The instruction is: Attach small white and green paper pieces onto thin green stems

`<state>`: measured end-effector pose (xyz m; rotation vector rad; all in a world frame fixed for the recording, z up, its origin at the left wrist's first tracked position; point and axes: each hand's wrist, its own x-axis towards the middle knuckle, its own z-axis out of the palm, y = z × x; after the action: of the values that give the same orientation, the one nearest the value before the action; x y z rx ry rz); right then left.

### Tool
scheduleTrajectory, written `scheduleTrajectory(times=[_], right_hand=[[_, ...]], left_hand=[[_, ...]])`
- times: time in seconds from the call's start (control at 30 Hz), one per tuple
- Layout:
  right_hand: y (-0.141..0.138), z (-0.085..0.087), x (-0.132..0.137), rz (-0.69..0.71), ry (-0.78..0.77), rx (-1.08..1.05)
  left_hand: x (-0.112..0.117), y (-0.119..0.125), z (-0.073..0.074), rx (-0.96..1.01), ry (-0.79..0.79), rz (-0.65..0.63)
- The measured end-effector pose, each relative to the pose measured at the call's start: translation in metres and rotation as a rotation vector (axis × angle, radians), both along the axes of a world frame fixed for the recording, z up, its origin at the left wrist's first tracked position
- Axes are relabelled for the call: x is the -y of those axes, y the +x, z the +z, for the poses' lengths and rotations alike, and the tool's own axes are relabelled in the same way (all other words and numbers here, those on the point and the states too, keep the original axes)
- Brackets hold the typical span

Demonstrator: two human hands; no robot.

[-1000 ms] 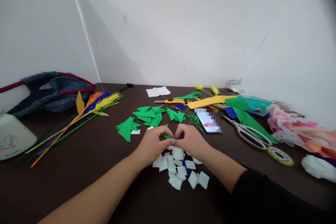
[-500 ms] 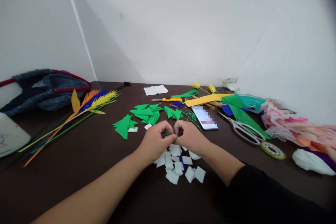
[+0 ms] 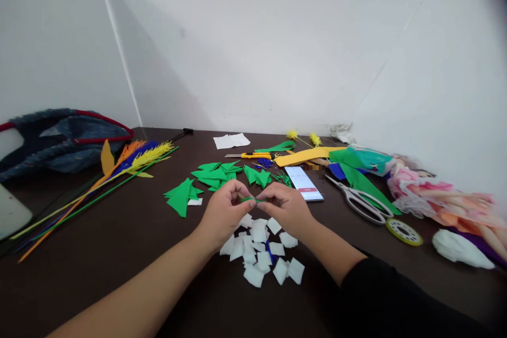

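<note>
My left hand (image 3: 226, 210) and my right hand (image 3: 288, 209) meet fingertip to fingertip above the table. Both pinch a thin green strip of paper (image 3: 249, 199), mostly covered by the fingers. Small white paper squares (image 3: 259, 231) lie scattered just below my hands, with a dark blue piece (image 3: 271, 253) partly under them. Beyond my fingers are green paper triangles (image 3: 214, 174) in loose piles, and thin green cut strips (image 3: 282, 177) close to a phone (image 3: 303, 182).
A cutter with its blade out (image 3: 253, 156), scissors (image 3: 366, 206) and a tape roll (image 3: 404, 232) lie around. Coloured paper stalks (image 3: 95, 187) and a denim item (image 3: 59, 137) are left; dolls (image 3: 420, 182) are right. A wall rises behind the dark table (image 3: 119, 264).
My hands have drawn slightly apart, still pinching, and more of the green strip shows between them. The whole view has shifted a little.
</note>
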<state>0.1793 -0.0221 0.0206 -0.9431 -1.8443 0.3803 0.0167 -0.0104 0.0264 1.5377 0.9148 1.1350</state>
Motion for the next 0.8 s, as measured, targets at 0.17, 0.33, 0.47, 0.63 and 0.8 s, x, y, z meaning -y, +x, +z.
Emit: scheduleTrajectory(times=[0.17, 0.33, 0.47, 0.63, 0.8], right_hand=[[0.004, 0.0, 0.0, 0.037, 0.232, 0.154], [0.002, -0.004, -0.001, 0.094, 0.246, 0.187], [0.004, -0.003, -0.002, 0.039, 0.109, 0.035], [0.015, 0.001, -0.004, -0.115, -0.019, -0.189], [0.015, 0.003, -0.003, 0.086, 0.115, 0.045]], left_hand=[[-0.002, -0.007, 0.006, -0.115, -0.053, -0.136], [-0.007, -0.012, 0.007, -0.371, 0.061, -0.193], [-0.008, -0.011, 0.004, -0.369, 0.072, -0.129], [-0.007, -0.014, 0.002, -0.316, 0.044, -0.052], [-0.006, -0.014, 0.004, -0.359, 0.083, -0.028]])
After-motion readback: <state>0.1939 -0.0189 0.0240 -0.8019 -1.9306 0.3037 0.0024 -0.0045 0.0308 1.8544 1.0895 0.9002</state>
